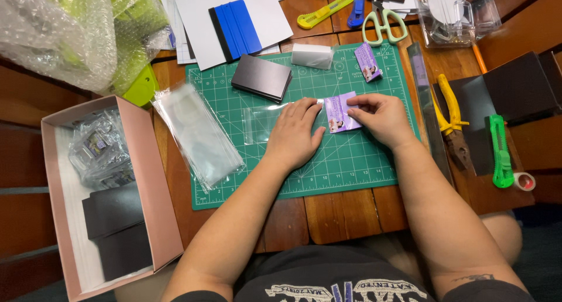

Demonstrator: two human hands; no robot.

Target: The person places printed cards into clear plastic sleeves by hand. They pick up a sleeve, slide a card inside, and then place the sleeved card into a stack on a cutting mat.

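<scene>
On the green cutting mat (pixel 351 161) my left hand (pixel 295 135) presses flat on a small clear plastic sleeve (pixel 260 122). My right hand (pixel 380 117) pinches a small purple printed card (pixel 339 113) at its right edge, and the card's left end meets the sleeve's mouth under my left fingertips. A second purple card (pixel 367 62) lies at the top of the mat. A stack of dark rectangular sheets (pixel 261 77) sits at the mat's upper left.
A pile of clear sleeves (pixel 196 132) lies at the mat's left edge. A pink box (pixel 149 179) holds wrapped items and black sheets. Around the mat: blue squeegee (pixel 237 28), scissors (pixel 383 22), yellow pliers (pixel 451 112), green cutter (pixel 500 153), metal ruler (pixel 427 103), bubble wrap (pixel 70 33).
</scene>
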